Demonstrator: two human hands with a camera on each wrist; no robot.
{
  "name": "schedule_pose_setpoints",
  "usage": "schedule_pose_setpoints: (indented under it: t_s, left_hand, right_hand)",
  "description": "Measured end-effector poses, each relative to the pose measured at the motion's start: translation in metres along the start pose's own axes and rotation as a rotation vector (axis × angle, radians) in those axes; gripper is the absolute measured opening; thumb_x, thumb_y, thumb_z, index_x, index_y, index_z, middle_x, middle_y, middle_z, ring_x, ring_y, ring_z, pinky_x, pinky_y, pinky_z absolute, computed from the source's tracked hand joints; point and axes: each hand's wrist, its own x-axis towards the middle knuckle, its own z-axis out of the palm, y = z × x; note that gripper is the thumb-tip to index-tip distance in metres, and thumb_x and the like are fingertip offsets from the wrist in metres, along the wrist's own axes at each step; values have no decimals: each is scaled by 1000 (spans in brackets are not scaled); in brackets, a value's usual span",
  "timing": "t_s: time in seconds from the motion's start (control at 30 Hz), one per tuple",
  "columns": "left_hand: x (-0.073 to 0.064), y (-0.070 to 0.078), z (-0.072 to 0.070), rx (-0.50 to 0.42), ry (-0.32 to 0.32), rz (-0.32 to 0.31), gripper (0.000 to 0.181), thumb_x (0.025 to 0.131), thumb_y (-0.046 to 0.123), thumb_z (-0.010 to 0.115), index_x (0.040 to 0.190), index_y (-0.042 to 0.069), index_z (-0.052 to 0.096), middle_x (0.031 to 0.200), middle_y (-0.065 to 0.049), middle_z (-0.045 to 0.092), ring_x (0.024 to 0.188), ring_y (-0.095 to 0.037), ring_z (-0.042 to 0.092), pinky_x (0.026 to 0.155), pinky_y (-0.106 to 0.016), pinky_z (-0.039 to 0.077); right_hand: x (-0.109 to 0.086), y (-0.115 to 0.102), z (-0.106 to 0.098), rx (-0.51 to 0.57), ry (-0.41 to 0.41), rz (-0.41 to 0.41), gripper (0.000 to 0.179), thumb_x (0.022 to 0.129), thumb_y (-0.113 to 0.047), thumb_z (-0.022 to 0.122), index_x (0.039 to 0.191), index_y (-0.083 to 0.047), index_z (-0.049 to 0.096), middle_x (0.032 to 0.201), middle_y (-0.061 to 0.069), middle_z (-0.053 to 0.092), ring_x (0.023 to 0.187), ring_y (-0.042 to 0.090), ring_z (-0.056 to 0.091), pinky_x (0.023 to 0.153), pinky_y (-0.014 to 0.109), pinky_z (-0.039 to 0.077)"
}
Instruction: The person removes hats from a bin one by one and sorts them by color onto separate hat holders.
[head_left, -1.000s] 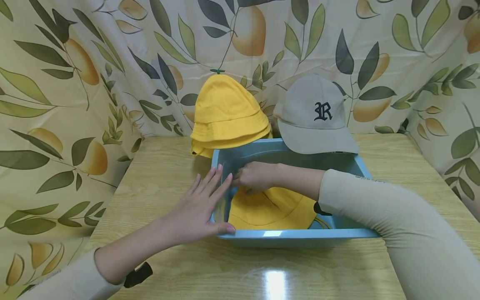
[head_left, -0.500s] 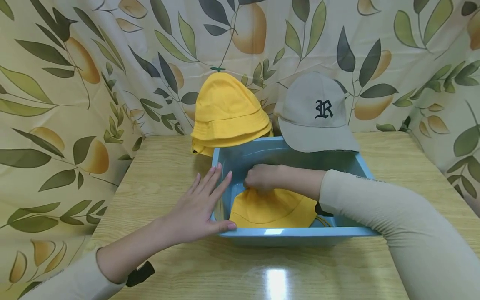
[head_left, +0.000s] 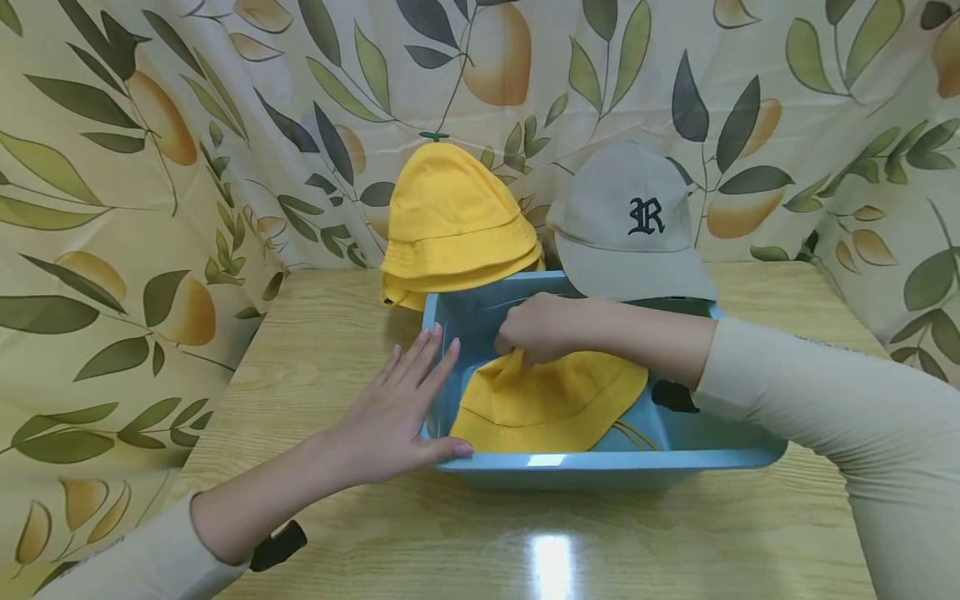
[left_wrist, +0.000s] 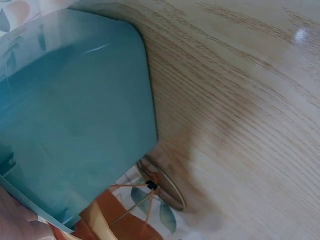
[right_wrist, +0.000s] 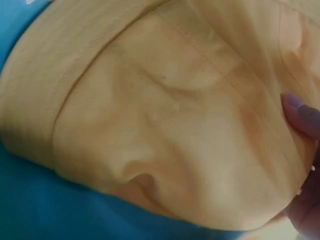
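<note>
A yellow bucket hat (head_left: 540, 410) with a thin yellow cord lies in the light blue plastic bin (head_left: 615, 461). My right hand (head_left: 546, 327) pinches the top of its crown, which is drawn up into a peak. In the right wrist view the thumb presses into the hat's cloth (right_wrist: 150, 125); the other fingers are mostly hidden. My left hand (head_left: 397, 417) lies spread with straight fingers at the bin's left rim, the thumb near the front corner. The left wrist view shows the bin's outer side wall (left_wrist: 85, 100) and part of that hand at the lower left.
Behind the bin's left corner stands a stack of yellow bucket hats (head_left: 457, 225) with a green sprout on top. A grey baseball cap (head_left: 630, 221) with a black letter R overhangs the bin's back rim. Patterned cloth (head_left: 300, 125) surrounds the wooden table (head_left: 360, 533).
My right hand has gathered the hat's crown and lifted it slightly, moving up and to the right. The hat's crown now stands higher. The left hand has stayed in place.
</note>
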Motion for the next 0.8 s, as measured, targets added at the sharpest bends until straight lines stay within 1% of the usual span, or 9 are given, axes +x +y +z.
schedule_pose_setpoints:
  t_s: [0.03, 0.1, 0.23, 0.33, 0.47, 0.57, 0.67, 0.73, 0.8]
  left_hand:
    - [0, 0, 0, -1, 2, 1, 104, 79, 83, 17, 153, 11, 2, 159, -12, -7, 146, -24, -8, 115, -54, 6]
    - [-1, 0, 1, -4, 14, 8, 105, 80, 83, 19, 153, 9, 5, 159, -13, -5, 146, -25, -7, 115, -55, 7]
    - [-1, -1, 2, -2, 43, 18, 107, 80, 83, 18, 152, 4, 7, 159, -12, -4, 146, -26, -4, 115, -54, 9]
    - [0, -3, 4, 6, 75, 27, 110, 79, 84, 15, 151, 1, 8, 159, -14, 1, 146, -26, -1, 115, -53, 10]
    - [2, -6, 5, 19, 126, 57, 112, 78, 85, 15, 150, -1, 10, 158, -17, 9, 147, -26, 4, 115, -52, 12]
    - [3, -7, 4, 26, 152, 90, 111, 79, 84, 17, 150, -2, 12, 157, -18, 12, 146, -27, 8, 115, -51, 13]
    - [5, -8, 3, 23, 181, 134, 109, 81, 82, 20, 149, -3, 15, 156, -20, 16, 145, -29, 14, 114, -53, 16]
    - [8, -8, 1, 10, 209, 166, 104, 83, 79, 23, 150, -1, 17, 155, -18, 21, 144, -30, 19, 113, -54, 18]
    - [12, -7, -1, -24, 244, 187, 95, 87, 73, 32, 149, 3, 21, 153, -14, 28, 142, -28, 25, 112, -56, 20]
  right_hand:
    - [-5, 1, -2, 9, 25, -7, 14, 84, -12, 71, 77, -15, 60, 63, -7, 38, 58, 11, 40, 51, 22, 30]
    - [-15, 6, -7, 53, 78, -50, 18, 83, -12, 72, 74, -15, 57, 63, -8, 35, 59, 10, 39, 52, 21, 30]
    - [-32, 22, -13, 217, 172, -171, 24, 80, -7, 73, 70, -12, 52, 63, -9, 33, 59, 7, 38, 56, 21, 32]
    - [-42, 33, -16, 337, 219, -216, 20, 80, -10, 75, 73, -11, 56, 65, -10, 38, 61, 4, 39, 58, 20, 35]
    - [-53, 43, -18, 458, 246, -203, 14, 82, -17, 73, 82, -11, 61, 71, -8, 46, 64, 4, 44, 60, 19, 38]
    - [-60, 45, -18, 542, 275, -181, 13, 83, -17, 73, 84, -10, 62, 74, -6, 51, 67, 6, 47, 61, 20, 40]
    - [-65, 46, -18, 619, 346, -172, 12, 83, -16, 73, 85, -8, 64, 76, -4, 56, 70, 8, 49, 62, 21, 42]
    - [-67, 47, -17, 679, 405, -177, 11, 83, -14, 73, 88, -7, 66, 80, -1, 61, 74, 9, 52, 65, 22, 45]
    - [-69, 48, -17, 752, 449, -189, 12, 84, -11, 72, 90, -3, 66, 83, 2, 62, 75, 10, 55, 66, 23, 47]
